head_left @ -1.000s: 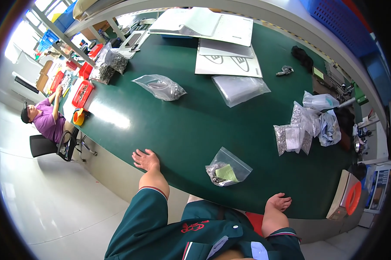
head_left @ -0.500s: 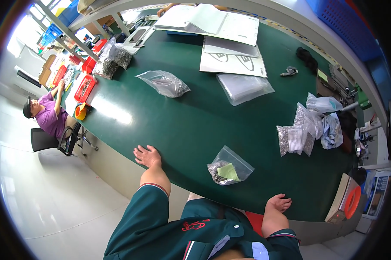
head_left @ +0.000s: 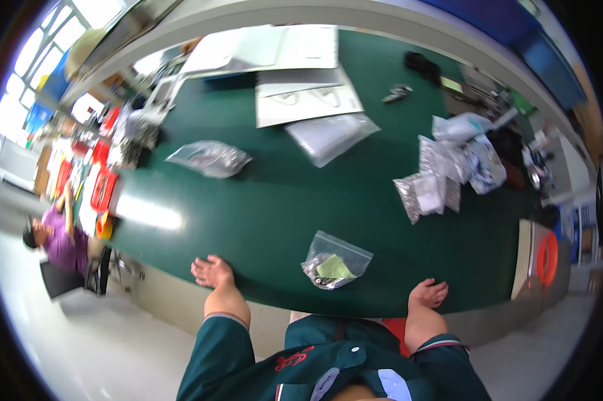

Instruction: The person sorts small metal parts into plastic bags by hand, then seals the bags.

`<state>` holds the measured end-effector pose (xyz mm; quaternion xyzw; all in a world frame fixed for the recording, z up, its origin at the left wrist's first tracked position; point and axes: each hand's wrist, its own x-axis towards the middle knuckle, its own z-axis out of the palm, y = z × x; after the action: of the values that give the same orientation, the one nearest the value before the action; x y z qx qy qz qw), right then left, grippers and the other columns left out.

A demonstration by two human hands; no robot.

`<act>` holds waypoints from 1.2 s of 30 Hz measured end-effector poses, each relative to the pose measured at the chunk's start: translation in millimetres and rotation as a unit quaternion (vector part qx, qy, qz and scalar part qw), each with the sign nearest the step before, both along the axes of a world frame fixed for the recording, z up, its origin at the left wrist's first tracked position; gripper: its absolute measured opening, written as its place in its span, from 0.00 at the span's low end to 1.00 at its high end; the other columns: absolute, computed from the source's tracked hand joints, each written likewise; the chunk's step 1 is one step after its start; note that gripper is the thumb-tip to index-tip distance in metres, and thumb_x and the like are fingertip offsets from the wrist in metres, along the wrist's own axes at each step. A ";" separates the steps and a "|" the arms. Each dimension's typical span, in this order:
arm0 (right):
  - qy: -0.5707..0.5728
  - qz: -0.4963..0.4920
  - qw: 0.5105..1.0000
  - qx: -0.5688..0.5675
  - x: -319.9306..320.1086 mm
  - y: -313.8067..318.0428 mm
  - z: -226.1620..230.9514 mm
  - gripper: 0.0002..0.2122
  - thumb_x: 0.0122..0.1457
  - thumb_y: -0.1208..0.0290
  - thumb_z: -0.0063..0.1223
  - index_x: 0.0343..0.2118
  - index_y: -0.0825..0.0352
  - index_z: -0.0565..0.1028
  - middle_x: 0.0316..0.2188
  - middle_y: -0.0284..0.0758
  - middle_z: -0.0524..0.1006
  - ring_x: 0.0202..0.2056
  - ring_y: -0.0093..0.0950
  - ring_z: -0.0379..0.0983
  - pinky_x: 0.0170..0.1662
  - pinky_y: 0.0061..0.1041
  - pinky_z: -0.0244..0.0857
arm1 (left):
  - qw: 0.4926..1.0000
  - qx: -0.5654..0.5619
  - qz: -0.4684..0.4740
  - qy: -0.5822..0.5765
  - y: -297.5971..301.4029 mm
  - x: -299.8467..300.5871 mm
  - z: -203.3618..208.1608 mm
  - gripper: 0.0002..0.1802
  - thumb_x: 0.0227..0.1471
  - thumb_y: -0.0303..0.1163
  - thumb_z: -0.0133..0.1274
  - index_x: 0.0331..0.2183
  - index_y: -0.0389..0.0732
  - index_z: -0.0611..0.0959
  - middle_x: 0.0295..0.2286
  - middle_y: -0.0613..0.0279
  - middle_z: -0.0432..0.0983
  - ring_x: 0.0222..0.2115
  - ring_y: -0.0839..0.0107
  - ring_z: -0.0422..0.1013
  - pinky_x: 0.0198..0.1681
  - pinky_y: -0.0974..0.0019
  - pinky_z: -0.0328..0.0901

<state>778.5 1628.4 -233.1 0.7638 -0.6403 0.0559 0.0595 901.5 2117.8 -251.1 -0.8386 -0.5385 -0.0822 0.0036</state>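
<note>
My left hand (head_left: 212, 272) lies on the green tabletop (head_left: 248, 217) by its front edge, fingers spread and nothing in them. Farther right along the same edge, my right hand (head_left: 428, 294) rests with its fingers stretched out, also holding nothing. Between the two, nearer the middle, sits a clear zip bag (head_left: 347, 250) of small metal parts with a light green slip (head_left: 335, 268) in it. Neither hand touches the bag.
A clear bag (head_left: 214, 159) lies farther back at left. Open folders (head_left: 281, 47) and clear plastic sleeves (head_left: 331, 137) are at the back. Filled bags (head_left: 442, 167) and a box with an orange ring (head_left: 547, 259) stand right. A seated person (head_left: 61, 230) works at far left.
The view has turned and tilted, so the table's things appear shifted, mostly leftward. Both hands stay on the table edge, and the zip bag keeps its place between them.
</note>
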 end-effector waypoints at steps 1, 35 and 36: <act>-0.008 0.020 1.000 -0.008 1.1 -0.2 -0.9 0.22 0.52 0.59 0.33 0.48 0.67 0.58 0.50 0.38 0.56 0.52 0.31 0.50 0.53 0.33 0.45 | 1.000 -0.005 0.001 -0.001 -1.4 -0.2 2.1 0.25 0.47 0.44 0.34 0.47 0.43 0.61 0.50 0.60 0.51 0.53 0.67 0.43 0.52 0.56 0.41; -0.031 0.016 0.999 -0.001 -0.9 1.5 0.1 0.22 0.51 0.60 0.36 0.48 0.67 0.58 0.50 0.36 0.56 0.53 0.30 0.48 0.53 0.34 0.44 | 0.998 -0.010 0.040 0.053 -2.7 3.8 3.5 0.26 0.48 0.47 0.33 0.48 0.47 0.60 0.50 0.65 0.50 0.52 0.70 0.46 0.52 0.55 0.43; -0.026 0.011 1.000 0.005 -0.4 1.7 2.4 0.22 0.52 0.60 0.36 0.48 0.67 0.58 0.51 0.36 0.56 0.53 0.30 0.48 0.53 0.33 0.44 | 0.998 -0.007 0.037 0.050 -1.8 2.8 1.6 0.26 0.48 0.46 0.33 0.48 0.47 0.60 0.50 0.65 0.50 0.52 0.69 0.46 0.52 0.55 0.43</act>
<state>778.1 1630.1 -230.7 0.7696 -0.6332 0.0728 0.0385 904.3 2116.0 -249.5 -0.8215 -0.5685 -0.0358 0.0273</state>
